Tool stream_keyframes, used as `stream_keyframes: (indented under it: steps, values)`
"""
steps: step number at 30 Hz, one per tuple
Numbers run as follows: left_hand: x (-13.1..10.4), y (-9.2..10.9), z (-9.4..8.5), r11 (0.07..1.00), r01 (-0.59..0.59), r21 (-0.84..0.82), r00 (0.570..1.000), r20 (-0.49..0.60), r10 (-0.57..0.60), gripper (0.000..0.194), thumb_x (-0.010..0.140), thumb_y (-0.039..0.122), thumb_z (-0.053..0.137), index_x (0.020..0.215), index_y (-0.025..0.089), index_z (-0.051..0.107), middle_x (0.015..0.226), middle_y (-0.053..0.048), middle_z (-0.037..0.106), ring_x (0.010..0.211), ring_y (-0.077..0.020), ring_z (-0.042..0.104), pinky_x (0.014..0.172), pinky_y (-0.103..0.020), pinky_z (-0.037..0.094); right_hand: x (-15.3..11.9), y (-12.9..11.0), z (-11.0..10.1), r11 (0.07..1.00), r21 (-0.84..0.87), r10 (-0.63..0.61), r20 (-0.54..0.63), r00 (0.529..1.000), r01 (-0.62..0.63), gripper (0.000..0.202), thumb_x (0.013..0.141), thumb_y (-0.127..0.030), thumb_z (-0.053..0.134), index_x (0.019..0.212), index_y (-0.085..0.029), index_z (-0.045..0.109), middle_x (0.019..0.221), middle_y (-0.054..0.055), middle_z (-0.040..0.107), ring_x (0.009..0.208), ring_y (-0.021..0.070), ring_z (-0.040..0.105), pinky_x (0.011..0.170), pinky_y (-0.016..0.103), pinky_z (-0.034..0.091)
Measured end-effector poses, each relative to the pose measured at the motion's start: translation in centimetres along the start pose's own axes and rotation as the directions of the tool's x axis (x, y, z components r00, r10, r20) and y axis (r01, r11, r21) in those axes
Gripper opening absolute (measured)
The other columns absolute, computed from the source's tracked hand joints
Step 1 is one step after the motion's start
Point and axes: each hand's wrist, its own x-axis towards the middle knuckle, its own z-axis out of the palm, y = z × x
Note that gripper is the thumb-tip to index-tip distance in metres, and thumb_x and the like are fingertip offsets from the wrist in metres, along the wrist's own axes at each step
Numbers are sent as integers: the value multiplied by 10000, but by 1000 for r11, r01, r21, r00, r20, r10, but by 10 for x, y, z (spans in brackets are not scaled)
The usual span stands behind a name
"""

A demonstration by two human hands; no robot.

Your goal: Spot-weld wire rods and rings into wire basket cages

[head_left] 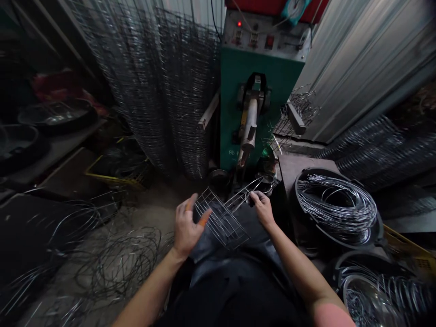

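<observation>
A wire rack (227, 225) of thin crossed metal rods rests over my lap, tilted. A narrower wire part of it reaches up to the right toward the machine. My left hand (187, 223) is beside the rack's left edge, thumb and fingers apart, with orange covers on the thumb and one finger. Whether it touches the rods is hard to tell. At the narrower part, my right hand (262, 208) pinches the wire between thumb and fingers. Ahead of both hands stands a green welding machine (231, 100) with a metal electrode arm (250, 122) pointing down.
Tall stacks of wire racks (184, 91) lean against the wall on the left. A black tub (299, 209) of wire rings sits on the right, with another tub (340, 259) below it. Loose wire rings (119, 259) lie on the floor. A yellow crate (102, 172) is at left.
</observation>
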Motion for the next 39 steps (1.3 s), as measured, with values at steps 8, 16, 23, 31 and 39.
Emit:
stream_keyframes:
  steps: [8,16,23,31,39]
  values:
    - [44,77,54,809,-490,324,836,436,332,491,745,516,544,1061,146,618,899,-130,633,921,-302,499,1010,-623,29,2,-2,-1,998,-53,-20,-13,1000,20,338,754,-492,560,615,-186,534,558,-27,474,543,117,415,531,242,338]
    - [51,75,72,782,-538,314,800,484,356,292,797,359,505,869,113,644,843,-143,628,892,-273,517,1007,-508,204,10,0,-1,1000,24,4,16,1000,-5,337,752,-495,565,637,-180,537,559,-28,459,525,108,392,503,232,324]
    - [70,80,77,778,-534,332,808,473,353,268,785,373,522,845,134,629,853,-130,639,889,-271,535,961,-483,267,27,3,1,993,112,38,16,999,-40,357,736,-511,587,619,-182,513,545,-35,449,500,99,381,471,220,304]
    - [96,84,79,795,-526,302,779,547,307,261,773,356,544,817,114,629,844,-153,633,885,-287,546,853,-437,345,47,-2,6,962,216,162,30,986,-165,382,684,-542,618,625,-192,479,545,-35,454,466,94,387,426,213,311]
    - [109,80,86,799,-516,311,776,565,281,232,766,351,550,817,136,625,858,-146,628,878,-280,542,800,-412,385,61,1,11,952,251,177,16,984,-176,346,665,-506,639,619,-192,499,541,-34,485,467,99,416,457,223,342]
